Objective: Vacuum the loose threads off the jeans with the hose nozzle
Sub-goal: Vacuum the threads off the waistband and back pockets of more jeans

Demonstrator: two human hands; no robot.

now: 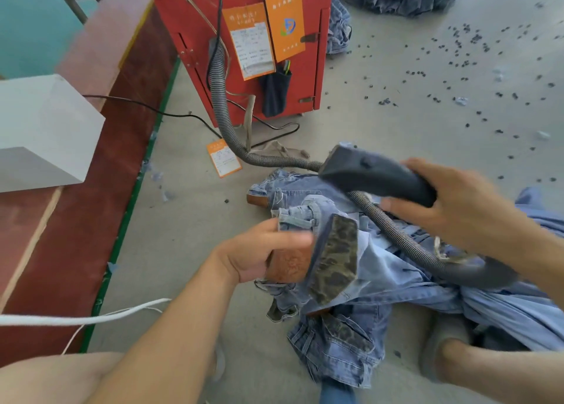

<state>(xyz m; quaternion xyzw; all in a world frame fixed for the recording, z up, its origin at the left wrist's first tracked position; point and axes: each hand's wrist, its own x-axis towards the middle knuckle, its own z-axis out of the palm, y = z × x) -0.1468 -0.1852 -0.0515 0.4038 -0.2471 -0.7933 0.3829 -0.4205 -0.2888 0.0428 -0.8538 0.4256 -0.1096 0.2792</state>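
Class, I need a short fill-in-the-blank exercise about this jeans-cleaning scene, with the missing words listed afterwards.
1. The right hand grips the dark ____ of the hose.
2. The left hand holds the jeans at the brown leather ____.
3. The ribbed hose runs back to a ____ cabinet.
4. Orange ____ hang on that cabinet's front.

Missing words: nozzle; patch; red; cards
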